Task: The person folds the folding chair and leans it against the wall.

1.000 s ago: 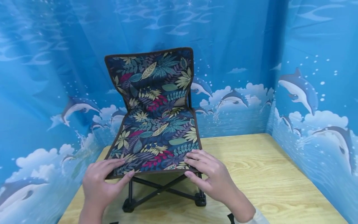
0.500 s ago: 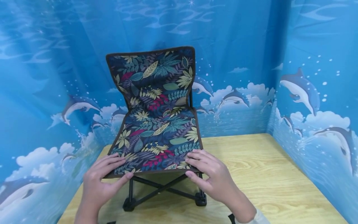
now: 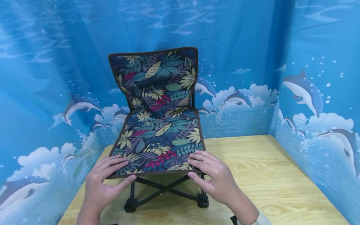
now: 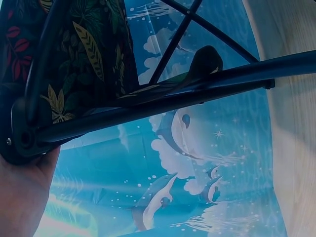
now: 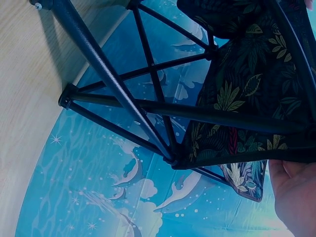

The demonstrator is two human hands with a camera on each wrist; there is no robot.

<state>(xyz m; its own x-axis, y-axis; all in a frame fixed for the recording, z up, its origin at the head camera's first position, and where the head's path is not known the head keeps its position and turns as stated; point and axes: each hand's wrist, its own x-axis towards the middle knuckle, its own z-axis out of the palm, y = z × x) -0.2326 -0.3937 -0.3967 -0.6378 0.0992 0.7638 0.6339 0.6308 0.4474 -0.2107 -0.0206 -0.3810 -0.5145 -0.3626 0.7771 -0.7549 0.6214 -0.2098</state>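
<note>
Leaf-print fabric chair (image 3: pixel 160 137); crossed tubes (image 3: pixel 163 188)

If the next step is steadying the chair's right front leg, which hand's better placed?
Right, probably. The right hand rests at the front right corner of the seat, close above that leg; the left hand is at the opposite front corner.

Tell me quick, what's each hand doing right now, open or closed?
Left hand: open, resting on the chair seat.
Right hand: open, resting on the chair seat too.
</note>
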